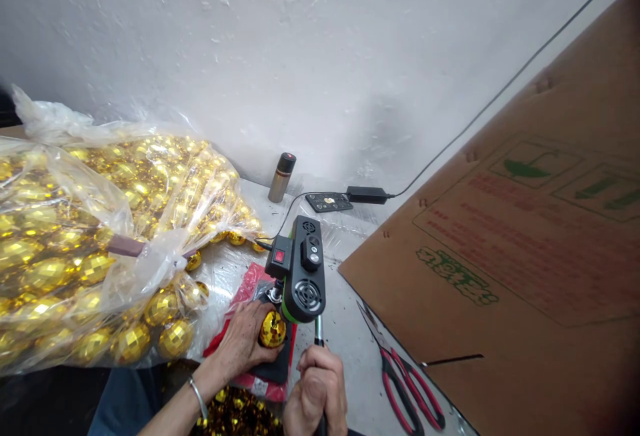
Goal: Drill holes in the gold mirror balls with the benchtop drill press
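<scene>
- The ball [273, 331] is held by the left hand [244, 341] above a dark base [278, 371], just beside the near end of the black device [306, 273]; its sides are clasped by the thumb and fingers.
- The lever [319, 331] is gripped by the right hand [317, 389], with the fingers wrapped around it; whether it is being pulled cannot be told.
- The left fingers could be pinched, since they are placed close to the metal fitting [274, 291]; a hasty stroke of the lever would be the likely cause.
- The ball could be rolled askew if the left grasp were loosened, as a round, slick surface is offered to one hand only.
- Its facets could be dented or chipped if it were squeezed too hard.
- The switch [279, 256] could be knocked, being set just beyond the left hand.
- The device could be jerked if the cable [289, 213], run back to the adapter [367, 195], were snagged.
- The scissors [400, 376] could be struck by a wide sweep of the right hand, as they are left near it on the desk [345, 336].
</scene>
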A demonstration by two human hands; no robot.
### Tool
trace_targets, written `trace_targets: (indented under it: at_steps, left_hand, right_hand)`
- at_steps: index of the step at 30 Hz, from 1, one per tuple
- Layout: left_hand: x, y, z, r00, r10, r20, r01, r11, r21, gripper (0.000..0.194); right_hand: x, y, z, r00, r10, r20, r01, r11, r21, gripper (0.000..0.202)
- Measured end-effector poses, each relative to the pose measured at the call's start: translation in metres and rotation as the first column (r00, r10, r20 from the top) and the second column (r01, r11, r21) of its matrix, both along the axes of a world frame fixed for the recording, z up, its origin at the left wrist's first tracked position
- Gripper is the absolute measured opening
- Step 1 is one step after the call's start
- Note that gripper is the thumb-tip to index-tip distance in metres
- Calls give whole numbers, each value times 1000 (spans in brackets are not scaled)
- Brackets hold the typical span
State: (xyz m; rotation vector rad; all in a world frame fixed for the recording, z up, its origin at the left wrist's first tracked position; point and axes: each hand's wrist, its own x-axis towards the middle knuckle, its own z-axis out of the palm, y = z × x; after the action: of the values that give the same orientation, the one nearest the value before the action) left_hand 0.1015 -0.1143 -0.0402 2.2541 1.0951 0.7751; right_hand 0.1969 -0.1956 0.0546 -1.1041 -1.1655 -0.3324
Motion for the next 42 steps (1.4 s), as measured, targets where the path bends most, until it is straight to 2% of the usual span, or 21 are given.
trace_targets:
  at_steps: [3, 8, 14, 17, 21, 25, 28, 30, 33, 35, 37, 39, 40, 42]
  left_hand:
    - [0, 0, -4, 1000, 4, 2, -4, 1000, 2, 50]
    - [2, 0, -5, 1000, 6, -12, -6, 1000, 2, 50]
    - [2, 0, -3, 1000, 17, -18, -17, 1000, -11, 54]
    - [1, 0, -2, 1000, 14, -19, -14, 1000, -23, 55]
    - [1, 0, 4, 1000, 15, -14, -15, 999, -49, 55]
    - [2, -2, 11, 1000, 11, -18, -13, 996, -91, 54]
    - [2, -2, 15, 999, 13, -31, -17, 991, -134, 55]
    - [2, -1, 17, 999, 7, -37, -12, 988, -152, 54]
    - [2, 0, 17, 1000, 4, -31, -8, 990, -140, 53]
    - [2, -1, 14, 999, 6, -39, -11, 994, -112, 57]
    - [1, -5, 9, 998, 2, -71, -8, 996, -85, 61]
    - [-5, -12, 4, 993, -5, -115, -3, 997, -72, 66]
    - [-11, -16, 1, 991, -7, -134, -1, 998, -62, 71]
    - [-25, -22, 1, 988, -30, -150, 27, 999, -21, 89]
  right_hand:
    - [0, 1, 0, 1000, 9, -5, -9, 1000, -21, 37]
    - [-1, 4, -3, 1000, -10, -7, 10, 998, 64, 38]
    - [-3, -1, -10, 995, 20, -103, -24, 999, -42, 37]
    - [-5, -1, -14, 994, 17, -109, -20, 1000, -21, 36]
    - [-7, 1, -26, 998, -8, -69, 7, 1000, -12, 35]
    - [-3, 5, -46, 999, -52, 7, 52, 998, 37, 33]
    - [5, 7, -59, 998, -27, 53, 24, 998, 55, 31]
    - [9, 6, -60, 993, -3, 122, -1, 999, 35, 29]
    - [10, 0, -39, 990, -5, 142, 5, 1000, -6, 31]
    - [8, -5, -9, 999, -30, 29, 33, 995, -94, 36]
    - [6, -7, 25, 994, -17, -105, -3, 984, -180, 38]
    - [6, -8, 54, 994, 56, -97, -73, 982, -175, 34]
    - [5, -8, 63, 992, 91, -88, -104, 981, -167, 32]
    - [1, -8, 71, 986, 74, -148, -101, 977, -189, 31]
